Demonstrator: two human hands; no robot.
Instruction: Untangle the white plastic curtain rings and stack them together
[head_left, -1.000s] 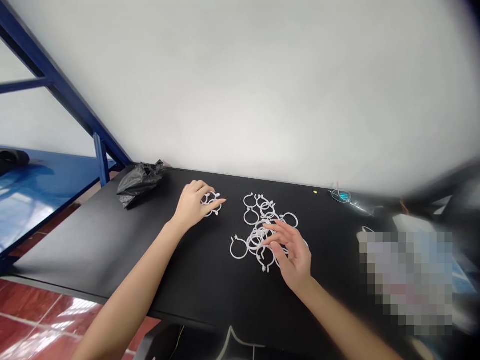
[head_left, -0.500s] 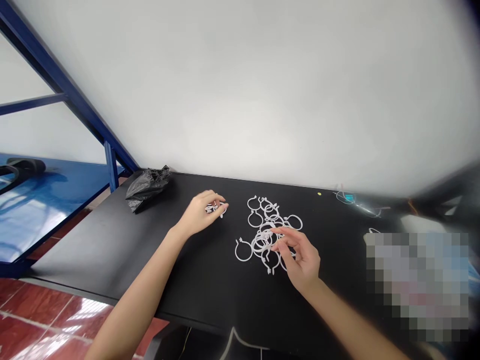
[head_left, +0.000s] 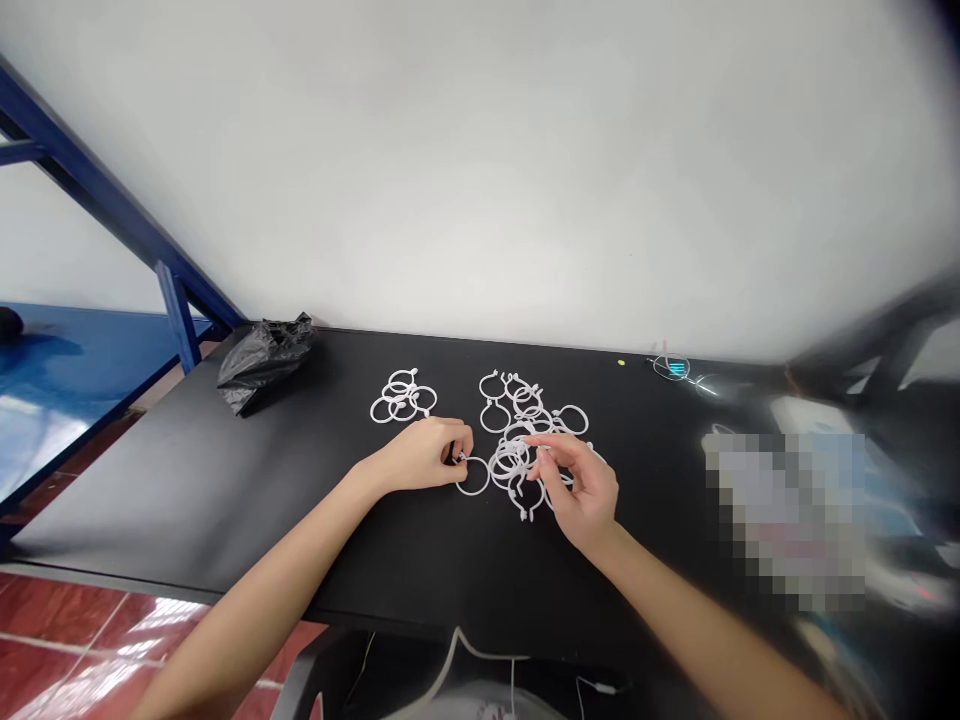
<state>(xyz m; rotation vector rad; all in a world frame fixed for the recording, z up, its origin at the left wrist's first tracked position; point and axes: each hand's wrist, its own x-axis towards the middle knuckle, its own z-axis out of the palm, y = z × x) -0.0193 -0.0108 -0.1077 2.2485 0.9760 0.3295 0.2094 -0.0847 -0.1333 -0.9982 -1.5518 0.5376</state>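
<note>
A loose heap of several white plastic rings (head_left: 525, 430) lies in the middle of the black table (head_left: 225, 480). A smaller cluster of white rings (head_left: 403, 397) sits apart, to the left of the heap. My left hand (head_left: 426, 456) is closed, its fingertips pinching the clasp end of a single white ring (head_left: 472, 477) that lies flat on the table. My right hand (head_left: 576, 480) hovers over the near side of the heap, thumb and forefinger pinched on a ring there.
A crumpled black plastic bag (head_left: 262, 360) lies at the table's far left corner. A blue metal frame (head_left: 112, 220) and blue platform stand left of the table. Small clear items (head_left: 671, 367) lie at the far right by the white wall. A blurred patch covers the right side.
My left hand let go of the small ring cluster at the far left and moved right and nearer, closing on a single ring beside the heap. My right hand stayed over the heap.
</note>
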